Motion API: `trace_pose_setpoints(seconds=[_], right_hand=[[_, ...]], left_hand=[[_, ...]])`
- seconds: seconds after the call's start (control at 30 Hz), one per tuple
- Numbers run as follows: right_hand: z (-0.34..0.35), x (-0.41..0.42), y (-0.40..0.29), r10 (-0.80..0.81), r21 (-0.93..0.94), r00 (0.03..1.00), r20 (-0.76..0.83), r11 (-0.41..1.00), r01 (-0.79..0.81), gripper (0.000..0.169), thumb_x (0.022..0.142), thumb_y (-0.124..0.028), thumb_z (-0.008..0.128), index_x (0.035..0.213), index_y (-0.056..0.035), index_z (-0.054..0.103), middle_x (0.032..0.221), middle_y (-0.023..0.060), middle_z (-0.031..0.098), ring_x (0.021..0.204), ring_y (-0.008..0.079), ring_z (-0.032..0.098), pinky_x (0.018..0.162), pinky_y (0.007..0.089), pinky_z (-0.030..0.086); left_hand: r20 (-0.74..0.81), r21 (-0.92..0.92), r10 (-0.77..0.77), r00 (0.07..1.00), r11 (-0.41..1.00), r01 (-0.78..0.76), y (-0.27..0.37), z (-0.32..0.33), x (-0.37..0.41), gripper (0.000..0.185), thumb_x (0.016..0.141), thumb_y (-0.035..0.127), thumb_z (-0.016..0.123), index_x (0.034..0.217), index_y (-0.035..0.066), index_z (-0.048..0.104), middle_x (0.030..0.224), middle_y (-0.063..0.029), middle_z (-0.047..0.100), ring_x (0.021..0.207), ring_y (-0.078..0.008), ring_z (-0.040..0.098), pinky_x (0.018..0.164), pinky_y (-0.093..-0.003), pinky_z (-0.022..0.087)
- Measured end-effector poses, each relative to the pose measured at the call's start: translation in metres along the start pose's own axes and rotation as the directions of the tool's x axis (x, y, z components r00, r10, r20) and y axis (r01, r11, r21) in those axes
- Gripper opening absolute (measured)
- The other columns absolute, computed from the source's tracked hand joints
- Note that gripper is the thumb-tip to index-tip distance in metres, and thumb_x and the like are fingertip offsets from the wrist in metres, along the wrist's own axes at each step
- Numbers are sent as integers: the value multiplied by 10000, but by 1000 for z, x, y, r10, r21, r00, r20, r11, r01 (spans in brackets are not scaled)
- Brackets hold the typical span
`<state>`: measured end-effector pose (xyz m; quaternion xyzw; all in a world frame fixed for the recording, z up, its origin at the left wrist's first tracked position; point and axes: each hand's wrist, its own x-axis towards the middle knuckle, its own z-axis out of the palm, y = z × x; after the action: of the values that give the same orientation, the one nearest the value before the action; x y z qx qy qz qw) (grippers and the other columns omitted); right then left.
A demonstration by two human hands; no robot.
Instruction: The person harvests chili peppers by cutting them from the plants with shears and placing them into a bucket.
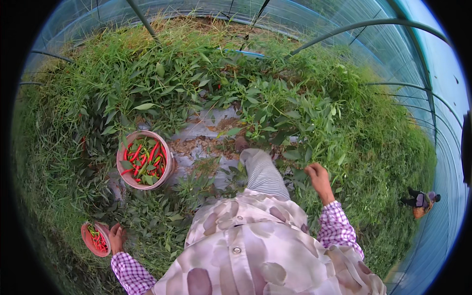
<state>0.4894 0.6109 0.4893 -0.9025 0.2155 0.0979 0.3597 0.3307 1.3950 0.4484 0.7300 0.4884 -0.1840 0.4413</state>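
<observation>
Low at the left, my left hand [117, 239] is beside the rim of a small pink bucket [104, 233] holding red and green chili peppers [97, 240]. Whether the fingers grip this bucket or only overlap it in the view, I cannot tell. My right hand [320, 180] hangs over pepper plants [280, 99] on the right, fingers curled, with nothing seen in it. A larger pink bucket [170, 162], ahead and to the left, contains red chili peppers [153, 152], some green ones and loose leaves.
Grey mulch film [191, 132] with soil and dry leaves lies under my shoe [241, 143]. Dense pepper plants and tall grass [121, 48] surround me. Greenhouse hoops [354, 25] carry plastic sheeting [448, 155]. Another person [424, 200] stands far off at the right.
</observation>
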Motion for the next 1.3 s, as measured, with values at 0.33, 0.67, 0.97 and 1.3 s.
trace_pose_setpoints(seconds=[0.33, 0.67, 0.97, 1.3], right_hand=[[51, 208, -37, -107, -728, 857, 504, 481, 488, 278, 841, -224, 564, 1038, -33, 604, 1091, 136, 576, 1122, 310, 493, 970, 484, 377], [-53, 269, 88, 4, -774, 876, 482, 471, 424, 254, 818, -197, 589, 1059, -122, 617, 1073, 120, 588, 1129, 292, 486, 979, 438, 327], [-44, 340, -60, -190, -15, 658, 728, 956, 293, 307, 864, -199, 582, 1096, 1, 599, 1087, 180, 623, 973, 306, 619, 831, 376, 490], [116, 423, -65, 31, -123, 676, 736, 989, 88, 757, 797, -385, 663, 1347, 20, 338, 1341, 211, 441, 1226, 362, 437, 1027, 410, 342]], left_hand=[[28, 47, -248, 968, 968, 246, 46, 97, -114, 368, 853, 266, 612, 1139, 41, 559, 982, -83, 630, 831, -213, 635, 640, -361, 507], [90, 67, -236, 968, 971, 230, 158, 200, -160, 445, 870, 290, 619, 1214, 23, 530, 1057, -70, 615, 958, -195, 595, 739, -327, 457], [129, 104, -214, 968, 974, 201, 225, 259, -182, 437, 893, 251, 574, 1249, 7, 506, 1156, -116, 597, 1016, -203, 581, 823, -335, 455], [355, 204, 188, 916, 940, -272, 316, 407, -128, 337, 849, 59, 577, 1182, 16, 557, 1114, -151, 611, 987, -253, 611, 846, -362, 495]])
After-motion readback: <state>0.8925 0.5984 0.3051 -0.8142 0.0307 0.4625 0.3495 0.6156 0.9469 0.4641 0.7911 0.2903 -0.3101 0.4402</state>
